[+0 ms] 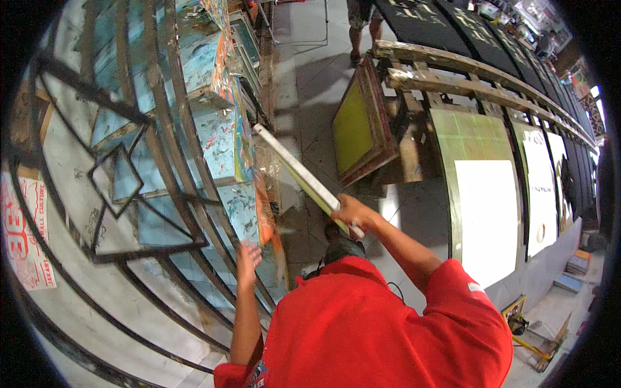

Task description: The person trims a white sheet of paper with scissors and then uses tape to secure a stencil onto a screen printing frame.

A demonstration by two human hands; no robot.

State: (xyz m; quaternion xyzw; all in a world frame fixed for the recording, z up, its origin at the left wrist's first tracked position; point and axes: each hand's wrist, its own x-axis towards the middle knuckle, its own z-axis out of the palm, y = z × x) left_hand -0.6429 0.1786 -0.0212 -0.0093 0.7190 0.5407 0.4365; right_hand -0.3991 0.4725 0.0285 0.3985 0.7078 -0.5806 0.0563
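Note:
My right hand (354,215) is closed round the near end of a screen-printing frame (294,167). I see the frame almost edge-on: a long pale side with a strip of yellow-green along it, slanting away to the far left. Its far end comes close to a paint-spattered light-blue shelf (226,155). My left hand (248,262) holds nothing, with its fingers stretched out and apart. It is beside the dark curved bars (220,226) in front of the shelving.
Another screen frame (356,132) with yellow mesh leans against a wooden printing rack (479,74) on the right. White sheets (486,216) lie on its boards, black cloth (424,29) farther back. A person's legs (361,35) stand at the far end of the aisle.

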